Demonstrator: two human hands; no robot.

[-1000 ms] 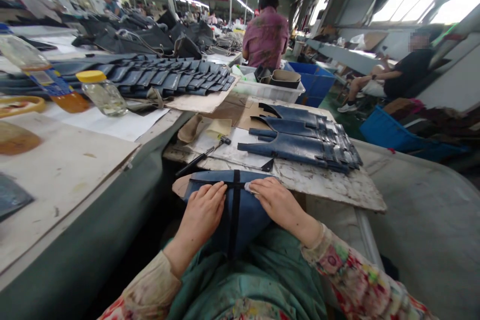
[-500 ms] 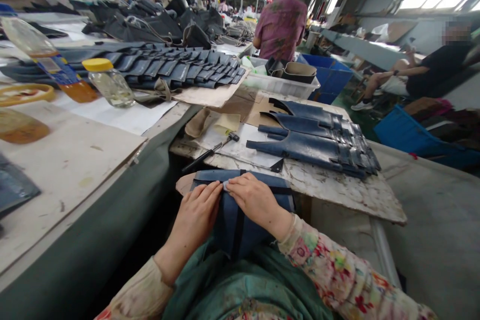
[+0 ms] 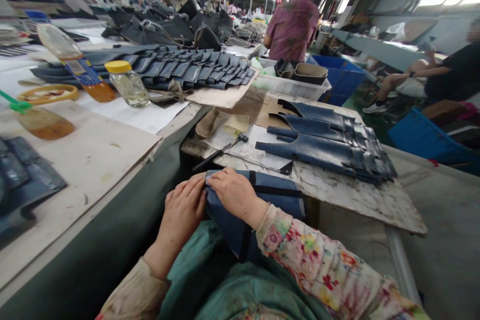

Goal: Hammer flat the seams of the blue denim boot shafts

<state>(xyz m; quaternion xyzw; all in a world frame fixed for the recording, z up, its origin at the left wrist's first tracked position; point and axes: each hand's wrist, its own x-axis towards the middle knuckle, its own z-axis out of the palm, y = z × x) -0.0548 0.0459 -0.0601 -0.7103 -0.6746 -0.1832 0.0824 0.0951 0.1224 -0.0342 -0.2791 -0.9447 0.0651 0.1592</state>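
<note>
A blue leather-like piece with crossing black strips lies across my lap, against the near edge of the work board. At its left upper corner my left hand is closed over the edge, fingers bent together. Right beside it my right hand lies over the piece, its fingertips pressed together on the same corner. The fingertips of both hands almost touch, and what lies under them is hidden. Just beyond the hands, a hammer with a dark handle rests on the board.
Stacked dark blue cut pieces lie on the stained work board. On the left table stand a tilted drink bottle, a yellow-lidded jar and a glue bottle. A co-worker stands beyond a white bin.
Both hands have slid left along the upper edge of the blue piece, from its middle to its left corner. The view has shifted slightly left.
</note>
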